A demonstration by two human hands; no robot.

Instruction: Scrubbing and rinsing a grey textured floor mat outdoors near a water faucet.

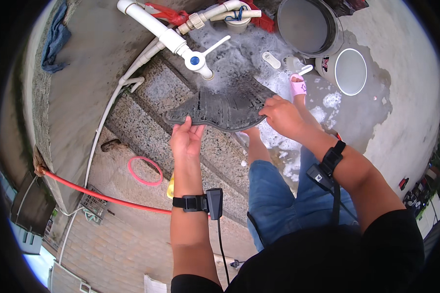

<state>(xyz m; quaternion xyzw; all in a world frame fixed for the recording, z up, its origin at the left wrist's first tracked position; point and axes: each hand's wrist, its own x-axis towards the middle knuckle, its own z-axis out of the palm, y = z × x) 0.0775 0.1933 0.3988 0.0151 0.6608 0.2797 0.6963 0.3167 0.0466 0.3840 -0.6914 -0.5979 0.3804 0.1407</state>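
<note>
A wet, dark grey mat (225, 108) with a bound edge is stretched between my hands under a white tap (195, 61) with a blue-centred handle. My left hand (186, 137) pinches the mat's near edge at its left part, thumb on top. At the right corner, my right hand (282, 116) has its fingers closed round the edge. The mat's middle sags between them, and its far side lies near the tap's spout, over sudsy ground.
White foam (278, 132) spreads over the wet floor around my pink slippers (298, 87). A large bucket of grey water (305, 29) and a white bucket (349, 72) stand at far right. A white brush (271, 60), pink ring (145, 171) and red hose (107, 197) lie around.
</note>
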